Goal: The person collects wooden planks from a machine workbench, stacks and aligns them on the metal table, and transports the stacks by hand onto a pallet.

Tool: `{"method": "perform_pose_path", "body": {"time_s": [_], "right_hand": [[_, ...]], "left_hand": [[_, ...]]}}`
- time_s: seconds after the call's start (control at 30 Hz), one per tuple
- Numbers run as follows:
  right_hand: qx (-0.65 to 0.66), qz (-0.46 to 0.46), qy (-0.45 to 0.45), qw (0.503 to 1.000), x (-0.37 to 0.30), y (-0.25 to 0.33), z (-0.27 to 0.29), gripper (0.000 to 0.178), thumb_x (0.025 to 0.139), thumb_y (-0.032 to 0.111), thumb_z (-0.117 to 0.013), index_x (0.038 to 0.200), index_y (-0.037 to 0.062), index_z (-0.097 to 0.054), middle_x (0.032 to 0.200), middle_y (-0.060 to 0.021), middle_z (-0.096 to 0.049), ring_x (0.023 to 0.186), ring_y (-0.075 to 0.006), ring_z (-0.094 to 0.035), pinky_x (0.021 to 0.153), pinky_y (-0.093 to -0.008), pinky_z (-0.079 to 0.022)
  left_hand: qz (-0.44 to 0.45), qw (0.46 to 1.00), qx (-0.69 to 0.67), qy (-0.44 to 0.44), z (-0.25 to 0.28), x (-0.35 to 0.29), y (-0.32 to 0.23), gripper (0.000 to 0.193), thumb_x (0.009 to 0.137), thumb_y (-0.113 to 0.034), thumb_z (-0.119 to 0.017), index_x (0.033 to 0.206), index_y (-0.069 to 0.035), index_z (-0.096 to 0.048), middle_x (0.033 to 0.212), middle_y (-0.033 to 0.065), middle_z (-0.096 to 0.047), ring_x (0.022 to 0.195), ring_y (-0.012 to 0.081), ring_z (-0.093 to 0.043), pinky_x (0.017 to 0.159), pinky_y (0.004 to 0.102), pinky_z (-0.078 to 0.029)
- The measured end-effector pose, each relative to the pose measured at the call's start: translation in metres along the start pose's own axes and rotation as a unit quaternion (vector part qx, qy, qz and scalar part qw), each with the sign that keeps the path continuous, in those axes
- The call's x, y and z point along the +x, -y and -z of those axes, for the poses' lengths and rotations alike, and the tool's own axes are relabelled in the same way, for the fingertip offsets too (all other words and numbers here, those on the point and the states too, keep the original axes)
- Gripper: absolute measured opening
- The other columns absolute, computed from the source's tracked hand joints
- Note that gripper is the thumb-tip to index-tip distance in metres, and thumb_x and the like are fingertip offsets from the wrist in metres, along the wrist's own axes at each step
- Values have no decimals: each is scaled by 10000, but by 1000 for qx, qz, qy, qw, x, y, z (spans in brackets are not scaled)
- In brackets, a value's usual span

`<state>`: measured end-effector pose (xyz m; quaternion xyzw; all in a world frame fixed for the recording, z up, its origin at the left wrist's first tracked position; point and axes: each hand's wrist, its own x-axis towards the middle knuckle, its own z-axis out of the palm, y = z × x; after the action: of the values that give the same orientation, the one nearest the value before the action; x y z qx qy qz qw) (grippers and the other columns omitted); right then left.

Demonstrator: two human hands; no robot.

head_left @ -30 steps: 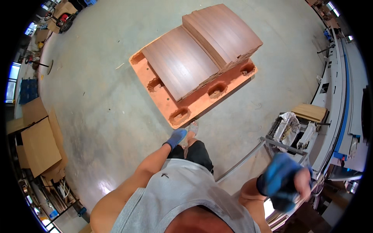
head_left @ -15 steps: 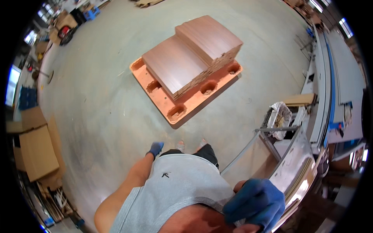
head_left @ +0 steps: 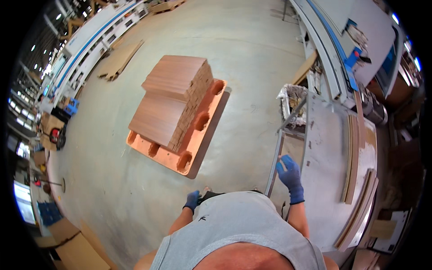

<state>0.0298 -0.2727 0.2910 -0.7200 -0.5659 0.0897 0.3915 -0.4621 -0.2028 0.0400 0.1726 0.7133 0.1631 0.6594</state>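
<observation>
My left hand (head_left: 192,199), in a blue glove, hangs beside my thigh with its fingers loosely extended and nothing visible in it. My right hand (head_left: 291,177), gloved the same way with bare fingertips showing, is held out beside a metal-framed table (head_left: 321,157). Its fingers are loosely bent and apart, and it holds nothing I can see. Ahead and to the left, a stack of brown wood-grain boards (head_left: 159,112), stepped in two heights, rests on an orange pallet (head_left: 168,162) on the floor. The pallet has several rounded holes along its rim.
Narrow board strips (head_left: 353,166) lie on the table at right. A foil-lined bin (head_left: 292,103) stands by the table's far end, near a long white machine (head_left: 328,49). Flat cardboard (head_left: 119,60) lies on the floor at far left; a cardboard box (head_left: 78,249) is at near left.
My view has turned to the right, so the pallet appears further left. My right hand has dropped from near my chest and reached out beside the table. The left hand stays low at my side.
</observation>
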Motion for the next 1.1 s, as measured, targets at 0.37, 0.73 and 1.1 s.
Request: {"method": "perform_pose_path", "body": {"time_s": [0.37, 0.73, 1.1], "right_hand": [[-252, -350, -212, 877, -124, -171, 69, 339, 808, 190, -684, 1114, 50, -644, 1027, -173, -614, 986, -394, -602, 842, -495, -491], [-334, -335, -260, 842, -143, -166, 57, 339, 802, 155, -639, 1115, 35, -693, 1239, -246, -589, 1253, -453, -502, 1061, -562, -388], [-330, -326, -269, 844, -144, -166, 55, 338, 803, 156, -640, 1124, 53, -676, 1251, -234, -593, 1228, -453, -518, 1080, -563, -386]], "left_hand": [[-82, 977, 171, 98, -161, -41, -72, 420, 938, -317, -618, 1240, -27, -647, 1127, 124, -706, 835, 264, -686, 700, 389, -558], [-441, 656, 582, 190, -176, 23, -87, 194, 927, -228, -554, 827, -65, -586, 829, 222, -658, 751, 353, -654, 655, 459, -482], [-121, 896, 344, 253, -311, 41, -172, 275, 954, -271, -607, 1152, -87, -654, 1131, 154, -683, 873, 307, -694, 667, 440, -550]]}}
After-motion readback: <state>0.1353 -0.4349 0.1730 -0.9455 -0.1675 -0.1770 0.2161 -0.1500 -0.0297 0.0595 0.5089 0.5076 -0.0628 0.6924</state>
